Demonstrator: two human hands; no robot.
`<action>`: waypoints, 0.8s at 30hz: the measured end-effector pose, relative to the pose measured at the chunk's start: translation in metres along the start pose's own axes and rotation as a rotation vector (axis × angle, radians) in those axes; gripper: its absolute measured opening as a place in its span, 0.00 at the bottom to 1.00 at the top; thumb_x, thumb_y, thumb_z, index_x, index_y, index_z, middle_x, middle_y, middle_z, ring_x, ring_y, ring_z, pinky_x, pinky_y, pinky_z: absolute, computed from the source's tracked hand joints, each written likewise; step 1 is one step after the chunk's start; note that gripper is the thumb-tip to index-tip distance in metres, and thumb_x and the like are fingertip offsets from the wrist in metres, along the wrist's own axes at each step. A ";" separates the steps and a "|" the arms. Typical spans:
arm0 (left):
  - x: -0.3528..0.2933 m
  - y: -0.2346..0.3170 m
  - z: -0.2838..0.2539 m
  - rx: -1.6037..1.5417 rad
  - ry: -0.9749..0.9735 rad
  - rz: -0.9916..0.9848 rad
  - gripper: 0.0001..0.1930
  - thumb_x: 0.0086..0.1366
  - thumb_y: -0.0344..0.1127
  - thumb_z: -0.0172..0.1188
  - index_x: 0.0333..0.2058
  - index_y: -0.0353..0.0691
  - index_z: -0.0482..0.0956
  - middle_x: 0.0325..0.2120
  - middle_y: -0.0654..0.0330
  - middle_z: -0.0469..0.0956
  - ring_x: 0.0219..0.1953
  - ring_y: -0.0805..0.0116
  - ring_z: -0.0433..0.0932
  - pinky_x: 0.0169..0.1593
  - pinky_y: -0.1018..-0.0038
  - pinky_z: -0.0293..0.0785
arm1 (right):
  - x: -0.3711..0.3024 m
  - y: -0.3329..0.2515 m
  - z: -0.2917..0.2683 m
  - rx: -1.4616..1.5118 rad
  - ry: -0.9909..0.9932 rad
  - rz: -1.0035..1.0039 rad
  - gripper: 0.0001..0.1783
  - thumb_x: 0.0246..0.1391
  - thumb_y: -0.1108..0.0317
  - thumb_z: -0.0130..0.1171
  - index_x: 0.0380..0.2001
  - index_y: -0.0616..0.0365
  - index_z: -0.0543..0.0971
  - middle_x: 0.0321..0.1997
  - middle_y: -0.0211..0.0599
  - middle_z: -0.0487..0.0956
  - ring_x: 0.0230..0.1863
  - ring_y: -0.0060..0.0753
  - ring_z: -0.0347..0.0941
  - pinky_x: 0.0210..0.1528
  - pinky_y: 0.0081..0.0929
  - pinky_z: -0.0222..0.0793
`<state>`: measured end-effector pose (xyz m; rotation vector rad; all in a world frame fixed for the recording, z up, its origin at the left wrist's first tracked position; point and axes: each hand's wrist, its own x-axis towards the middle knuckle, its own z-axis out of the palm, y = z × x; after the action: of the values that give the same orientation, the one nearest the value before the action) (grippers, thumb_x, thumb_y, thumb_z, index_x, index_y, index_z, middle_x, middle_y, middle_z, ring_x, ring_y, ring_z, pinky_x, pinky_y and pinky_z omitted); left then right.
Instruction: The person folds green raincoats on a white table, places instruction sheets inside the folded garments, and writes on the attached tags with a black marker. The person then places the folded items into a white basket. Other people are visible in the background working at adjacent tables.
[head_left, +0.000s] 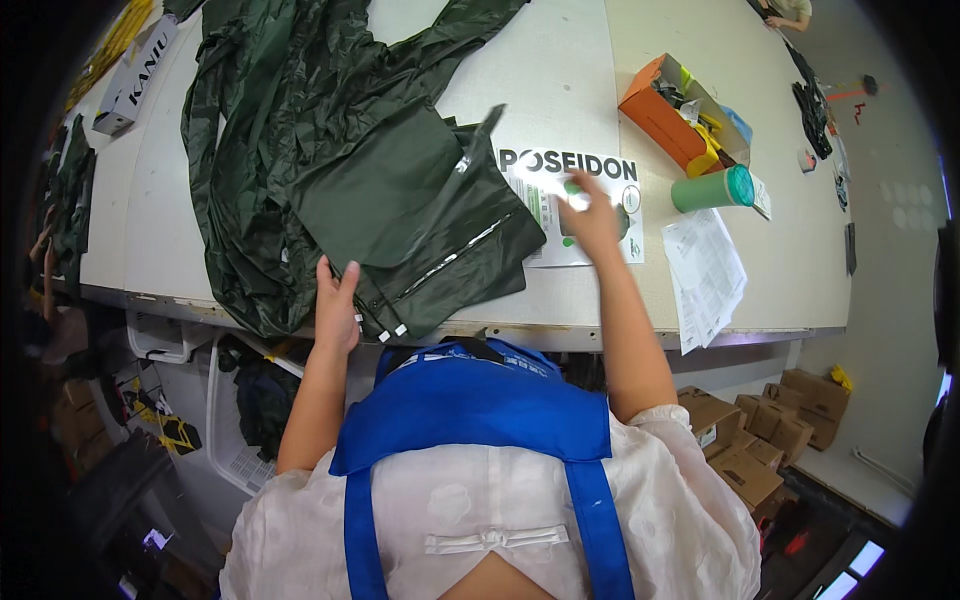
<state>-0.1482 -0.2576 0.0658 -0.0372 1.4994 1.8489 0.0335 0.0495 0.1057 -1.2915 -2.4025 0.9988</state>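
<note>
Dark green waterproof-looking fabric, folded into a flat garment (385, 190), lies at the table's front edge. My left hand (338, 305) grips its lower left edge, thumb on top and fingers underneath. Small white tabs (400, 330) show along the near edge, and a shiny strip runs across the fold. A blurred flap (480, 140) of the fabric stands up at the right side. Over a white printed sheet (540, 255) hovers my right hand (592, 215), slightly blurred, thumb and forefinger apart and nothing visible between them.
More crumpled green fabric (250, 190) spreads behind and left. At the right are an orange box (662, 120) of small items, a green cylinder (705, 190) and loose papers (703, 275). Cardboard boxes (745, 470) stand below the table; a white box (137, 78) sits far left.
</note>
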 end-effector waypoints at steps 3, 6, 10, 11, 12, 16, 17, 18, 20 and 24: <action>-0.001 0.011 0.011 -0.261 -0.017 -0.067 0.33 0.61 0.28 0.56 0.61 0.37 0.49 0.56 0.55 0.62 0.57 0.65 0.63 0.59 0.70 0.58 | 0.016 0.103 -0.027 -0.410 0.258 0.373 0.33 0.39 0.56 0.70 0.44 0.67 0.70 0.47 0.57 0.74 0.50 0.51 0.71 0.51 0.40 0.67; 0.003 -0.004 0.009 0.064 0.024 -0.015 0.37 0.55 0.24 0.59 0.61 0.37 0.49 0.55 0.52 0.63 0.56 0.63 0.63 0.59 0.70 0.59 | 0.009 0.116 -0.030 -0.519 0.245 0.571 0.39 0.33 0.55 0.72 0.46 0.66 0.69 0.46 0.56 0.75 0.48 0.53 0.72 0.50 0.40 0.67; 0.014 -0.017 0.017 0.246 0.114 0.067 0.39 0.51 0.21 0.61 0.60 0.36 0.50 0.54 0.52 0.63 0.55 0.62 0.64 0.58 0.70 0.60 | 0.016 0.167 -0.039 -0.193 0.142 0.536 0.38 0.35 0.57 0.71 0.48 0.66 0.69 0.43 0.54 0.77 0.45 0.53 0.73 0.48 0.37 0.68; 0.018 -0.017 0.018 0.315 0.125 0.079 0.38 0.52 0.20 0.59 0.60 0.36 0.51 0.54 0.53 0.63 0.55 0.62 0.64 0.58 0.71 0.60 | 0.017 0.173 -0.046 -0.111 0.131 0.459 0.33 0.41 0.61 0.68 0.49 0.67 0.70 0.40 0.47 0.79 0.42 0.47 0.75 0.45 0.32 0.69; 0.019 -0.016 0.019 0.297 0.119 0.080 0.37 0.52 0.20 0.58 0.60 0.36 0.51 0.54 0.53 0.63 0.55 0.62 0.64 0.58 0.71 0.60 | 0.017 0.179 -0.053 0.049 0.175 0.414 0.30 0.42 0.64 0.67 0.48 0.67 0.70 0.40 0.45 0.79 0.41 0.43 0.75 0.44 0.31 0.69; 0.015 -0.014 0.012 0.239 0.082 0.077 0.35 0.53 0.19 0.54 0.59 0.36 0.52 0.55 0.53 0.63 0.55 0.61 0.64 0.58 0.71 0.60 | 0.015 0.151 -0.107 0.630 0.248 0.262 0.19 0.49 0.74 0.59 0.46 0.64 0.72 0.40 0.36 0.78 0.39 0.28 0.74 0.41 0.24 0.69; 0.017 -0.016 0.007 0.245 0.076 0.074 0.35 0.53 0.19 0.53 0.59 0.36 0.52 0.55 0.53 0.63 0.55 0.61 0.64 0.58 0.70 0.60 | 0.013 0.142 -0.125 0.648 0.238 0.281 0.19 0.50 0.74 0.58 0.47 0.62 0.73 0.41 0.37 0.78 0.38 0.26 0.74 0.42 0.22 0.68; 0.018 -0.017 0.004 0.250 0.070 0.070 0.35 0.52 0.19 0.53 0.60 0.36 0.52 0.55 0.53 0.62 0.55 0.62 0.64 0.58 0.70 0.61 | 0.014 0.149 -0.136 0.641 0.244 0.271 0.18 0.50 0.74 0.58 0.47 0.62 0.73 0.41 0.37 0.78 0.38 0.25 0.74 0.42 0.21 0.67; 0.017 -0.015 0.003 0.281 0.074 0.066 0.35 0.52 0.19 0.53 0.60 0.36 0.52 0.55 0.53 0.62 0.55 0.61 0.64 0.58 0.71 0.59 | 0.016 0.150 -0.154 0.505 0.279 0.245 0.18 0.50 0.74 0.58 0.46 0.62 0.73 0.41 0.37 0.78 0.38 0.26 0.74 0.42 0.21 0.67; 0.019 -0.013 -0.004 0.319 0.071 0.065 0.34 0.53 0.19 0.54 0.59 0.35 0.53 0.55 0.52 0.62 0.55 0.61 0.64 0.58 0.72 0.58 | 0.014 0.154 -0.182 0.613 0.360 0.155 0.18 0.51 0.73 0.58 0.46 0.63 0.72 0.41 0.37 0.78 0.39 0.27 0.74 0.43 0.23 0.68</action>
<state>-0.1563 -0.2504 0.0447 0.0996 1.8483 1.6519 0.2154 0.2019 0.1365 -1.2874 -1.5732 1.2790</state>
